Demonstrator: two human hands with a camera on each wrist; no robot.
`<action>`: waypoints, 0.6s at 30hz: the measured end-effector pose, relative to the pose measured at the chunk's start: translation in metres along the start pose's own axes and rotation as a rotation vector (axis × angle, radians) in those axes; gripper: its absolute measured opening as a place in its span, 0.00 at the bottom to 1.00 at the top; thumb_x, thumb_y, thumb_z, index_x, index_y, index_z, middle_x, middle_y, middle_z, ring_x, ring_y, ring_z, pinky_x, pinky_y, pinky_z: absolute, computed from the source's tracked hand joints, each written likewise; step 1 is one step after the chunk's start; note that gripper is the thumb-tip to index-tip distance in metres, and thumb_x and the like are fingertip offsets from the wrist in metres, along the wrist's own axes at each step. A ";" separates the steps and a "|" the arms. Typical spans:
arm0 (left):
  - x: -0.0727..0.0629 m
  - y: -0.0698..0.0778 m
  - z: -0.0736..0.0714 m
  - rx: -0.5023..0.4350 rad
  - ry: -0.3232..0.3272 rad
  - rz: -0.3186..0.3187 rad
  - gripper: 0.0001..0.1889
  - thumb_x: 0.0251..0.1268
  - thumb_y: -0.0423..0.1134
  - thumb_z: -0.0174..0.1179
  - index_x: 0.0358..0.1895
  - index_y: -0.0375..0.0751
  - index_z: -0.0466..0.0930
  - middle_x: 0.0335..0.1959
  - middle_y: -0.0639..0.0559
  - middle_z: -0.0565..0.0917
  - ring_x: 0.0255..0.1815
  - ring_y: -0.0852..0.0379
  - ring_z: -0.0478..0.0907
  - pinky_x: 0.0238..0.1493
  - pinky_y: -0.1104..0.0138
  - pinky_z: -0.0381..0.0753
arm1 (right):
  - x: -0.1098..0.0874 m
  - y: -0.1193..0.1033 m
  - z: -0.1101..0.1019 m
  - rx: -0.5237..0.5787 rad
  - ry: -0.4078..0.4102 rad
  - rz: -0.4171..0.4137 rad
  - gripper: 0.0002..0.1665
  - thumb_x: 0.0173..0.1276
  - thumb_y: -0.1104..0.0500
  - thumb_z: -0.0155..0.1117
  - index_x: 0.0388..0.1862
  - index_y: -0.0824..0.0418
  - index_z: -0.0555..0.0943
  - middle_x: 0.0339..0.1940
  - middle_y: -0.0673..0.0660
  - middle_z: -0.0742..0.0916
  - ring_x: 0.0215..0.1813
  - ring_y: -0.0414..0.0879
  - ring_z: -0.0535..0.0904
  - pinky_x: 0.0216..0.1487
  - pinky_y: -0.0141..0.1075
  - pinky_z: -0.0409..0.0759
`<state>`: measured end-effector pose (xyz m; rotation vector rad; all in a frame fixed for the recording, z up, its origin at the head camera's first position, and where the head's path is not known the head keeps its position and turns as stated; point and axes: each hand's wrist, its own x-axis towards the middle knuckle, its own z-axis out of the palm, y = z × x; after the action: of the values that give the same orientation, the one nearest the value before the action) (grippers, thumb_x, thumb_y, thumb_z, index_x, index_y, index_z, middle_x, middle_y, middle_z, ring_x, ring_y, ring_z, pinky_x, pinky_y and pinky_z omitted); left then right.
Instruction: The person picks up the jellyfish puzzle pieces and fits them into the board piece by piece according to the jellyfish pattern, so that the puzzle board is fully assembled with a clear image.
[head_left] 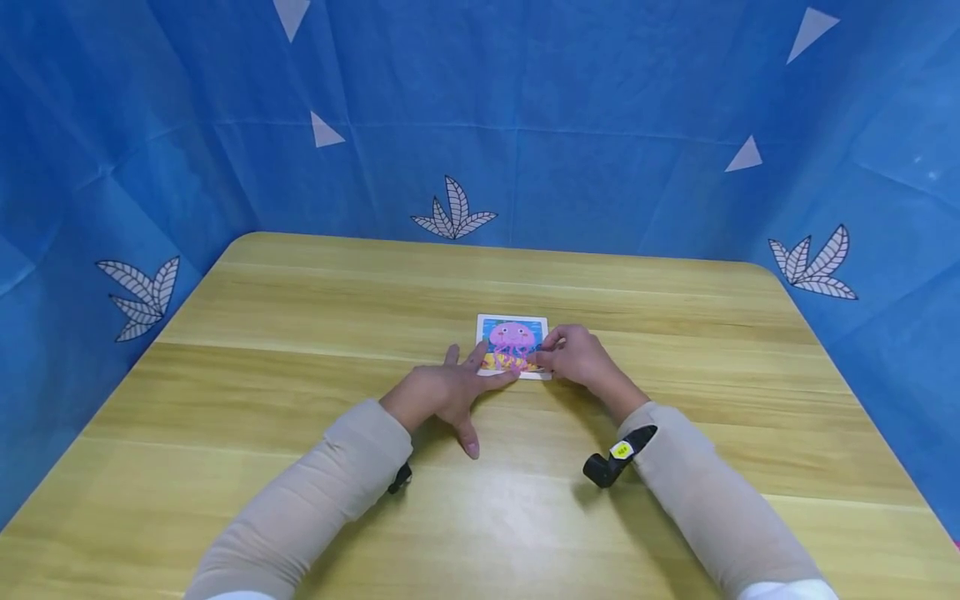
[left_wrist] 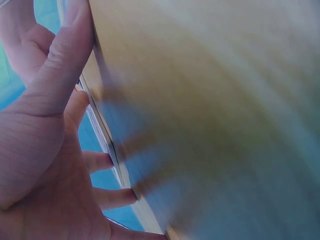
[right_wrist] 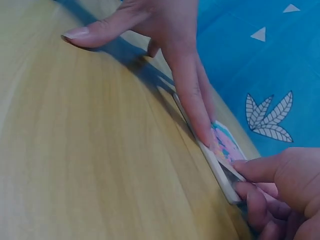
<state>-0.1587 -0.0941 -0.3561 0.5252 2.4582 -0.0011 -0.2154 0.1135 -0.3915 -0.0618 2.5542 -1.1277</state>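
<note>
A small flat picture puzzle (head_left: pixel 512 333) in a white frame lies on the table, showing a pink, smiling sea creature over blue and yellow. My left hand (head_left: pixel 447 392) spreads its fingers at the puzzle's left and near edge, with fingertips on its surface and the thumb out on the wood. At the right edge my right hand (head_left: pixel 579 357) pinches a puzzle piece (right_wrist: pixel 231 170) between thumb and finger. In the right wrist view that piece stands tilted, with a dark gap beneath it. The left wrist view shows mostly my left palm (left_wrist: pixel 45 165) and the tabletop.
The wooden table (head_left: pixel 247 350) has rounded far corners. A blue cloth (head_left: pixel 570 100) with white triangles and leaf prints hangs behind and beside it. A black wrist camera (head_left: pixel 603 468) sits by the right sleeve, close above the wood.
</note>
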 end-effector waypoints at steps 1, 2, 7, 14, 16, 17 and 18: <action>0.000 0.000 0.000 0.000 0.000 0.001 0.62 0.31 0.64 0.73 0.71 0.82 0.37 0.77 0.51 0.27 0.75 0.34 0.31 0.58 0.37 0.64 | 0.001 0.000 0.000 0.005 -0.006 0.014 0.17 0.59 0.51 0.70 0.37 0.61 0.76 0.22 0.52 0.82 0.21 0.41 0.74 0.22 0.32 0.69; 0.000 0.000 0.000 -0.002 0.000 0.002 0.62 0.31 0.64 0.73 0.71 0.82 0.37 0.77 0.51 0.27 0.75 0.34 0.32 0.58 0.37 0.64 | 0.002 0.001 -0.001 0.009 -0.010 0.027 0.17 0.58 0.51 0.70 0.36 0.61 0.76 0.21 0.52 0.83 0.20 0.41 0.74 0.22 0.32 0.69; 0.000 0.001 0.001 -0.004 -0.004 0.003 0.62 0.31 0.64 0.73 0.71 0.82 0.36 0.77 0.51 0.27 0.75 0.34 0.32 0.58 0.37 0.64 | 0.006 0.004 -0.003 0.028 -0.033 0.068 0.17 0.57 0.51 0.72 0.31 0.62 0.77 0.19 0.54 0.84 0.17 0.41 0.72 0.17 0.32 0.65; 0.000 0.001 0.001 -0.007 -0.006 0.006 0.62 0.31 0.64 0.73 0.71 0.82 0.36 0.77 0.51 0.27 0.75 0.35 0.32 0.58 0.37 0.64 | 0.009 0.003 -0.005 0.026 -0.061 0.114 0.17 0.57 0.50 0.71 0.27 0.62 0.77 0.18 0.54 0.84 0.16 0.40 0.71 0.17 0.31 0.65; 0.000 0.000 0.001 -0.006 -0.002 0.008 0.62 0.30 0.64 0.73 0.71 0.82 0.36 0.77 0.50 0.27 0.75 0.34 0.32 0.57 0.38 0.65 | 0.009 0.003 -0.005 0.018 -0.061 0.117 0.18 0.57 0.50 0.71 0.26 0.62 0.77 0.18 0.54 0.83 0.16 0.41 0.71 0.17 0.31 0.66; 0.000 0.000 0.001 -0.005 -0.001 0.008 0.62 0.30 0.64 0.73 0.71 0.82 0.36 0.77 0.50 0.27 0.75 0.34 0.32 0.57 0.38 0.65 | 0.009 0.003 -0.005 0.013 -0.063 0.119 0.18 0.58 0.49 0.71 0.25 0.62 0.77 0.18 0.54 0.83 0.16 0.41 0.70 0.17 0.32 0.66; 0.000 0.000 0.001 -0.003 0.000 0.007 0.62 0.30 0.64 0.73 0.71 0.82 0.36 0.77 0.50 0.27 0.75 0.34 0.32 0.57 0.38 0.66 | 0.009 0.003 -0.005 0.008 -0.065 0.122 0.18 0.58 0.49 0.71 0.25 0.62 0.77 0.17 0.54 0.83 0.16 0.41 0.70 0.17 0.32 0.66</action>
<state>-0.1579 -0.0942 -0.3571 0.5326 2.4561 0.0061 -0.2256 0.1173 -0.3934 0.0580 2.4598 -1.0727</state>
